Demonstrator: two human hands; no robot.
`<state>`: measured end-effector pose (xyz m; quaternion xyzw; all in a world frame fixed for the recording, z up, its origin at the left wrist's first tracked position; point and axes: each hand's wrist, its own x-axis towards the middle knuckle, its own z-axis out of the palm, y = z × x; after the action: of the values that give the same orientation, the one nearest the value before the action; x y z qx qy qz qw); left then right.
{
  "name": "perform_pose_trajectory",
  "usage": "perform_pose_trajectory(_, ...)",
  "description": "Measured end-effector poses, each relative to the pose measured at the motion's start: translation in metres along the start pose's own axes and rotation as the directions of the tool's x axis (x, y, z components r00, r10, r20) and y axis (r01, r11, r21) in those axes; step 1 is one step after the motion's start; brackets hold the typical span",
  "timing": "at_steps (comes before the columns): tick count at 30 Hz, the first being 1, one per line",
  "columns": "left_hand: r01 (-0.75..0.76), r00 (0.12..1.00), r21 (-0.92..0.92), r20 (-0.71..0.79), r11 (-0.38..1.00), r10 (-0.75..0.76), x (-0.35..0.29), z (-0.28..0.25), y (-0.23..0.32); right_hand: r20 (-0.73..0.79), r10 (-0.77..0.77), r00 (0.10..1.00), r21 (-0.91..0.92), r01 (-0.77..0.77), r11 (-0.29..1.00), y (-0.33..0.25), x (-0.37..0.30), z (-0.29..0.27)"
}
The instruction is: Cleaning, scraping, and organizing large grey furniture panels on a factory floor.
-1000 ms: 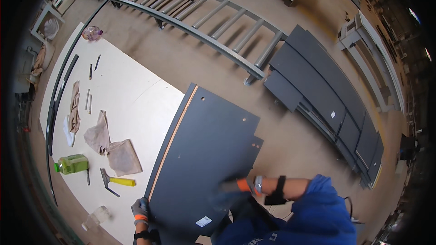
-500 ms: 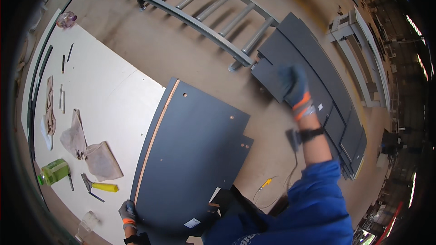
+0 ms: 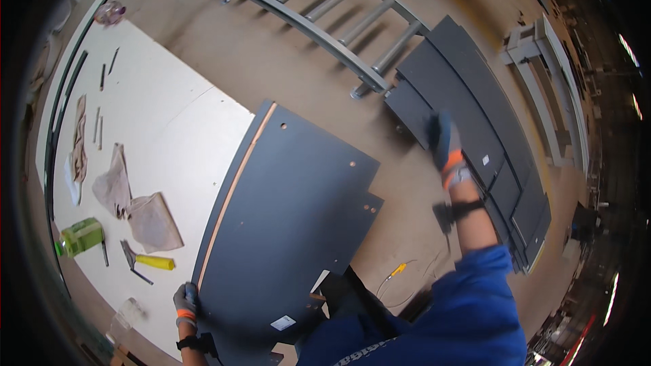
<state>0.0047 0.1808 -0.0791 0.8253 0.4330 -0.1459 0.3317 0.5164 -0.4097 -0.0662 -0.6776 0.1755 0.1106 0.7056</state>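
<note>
A dark grey board point(image 3: 291, 196) with a copper-brown groove along its left edge and several drilled holes lies partly over the white tabletop. At its near left corner my left hand point(image 3: 186, 300), in a grey glove with an orange cuff, is closed on the edge. Off to the right, my gloved right hand point(image 3: 445, 144) is held out by a stack of dark grey boards point(image 3: 468, 88). Its fingers are smeared by motion, so I cannot tell whether they touch the stack or hold anything.
The white table point(image 3: 176, 115) carries rags point(image 3: 154, 222), a yellow-handled scraper point(image 3: 154, 261), a green bottle point(image 3: 81, 236) and thin dark strips. A roller conveyor point(image 3: 325, 47) runs across the far side. On the floor lies a cable with a yellow fitting point(image 3: 399, 269).
The whole view has shifted slightly. My right hand has drawn a little nearer to me beside the stack. My left hand stays at the board's corner.
</note>
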Motion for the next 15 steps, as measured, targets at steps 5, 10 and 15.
perform_pose_trajectory(5,-0.044,0.999,-0.070,-0.024,0.997,0.043,-0.003,0.004,0.001,0.237,0.640,0.731,0.286,-0.682,0.673,0.129,-0.177,0.023)
perform_pose_trajectory(10,0.152,0.988,0.107,0.008,0.983,-0.153,-0.008,-0.009,0.026,0.896,0.198,0.396,-0.316,0.258,0.913,0.184,-0.354,0.078)
perform_pose_trajectory(15,-0.037,0.995,0.106,-0.085,0.994,0.046,0.007,0.005,-0.002,0.622,0.769,0.149,-0.559,-0.604,0.569,0.201,-0.398,0.122)
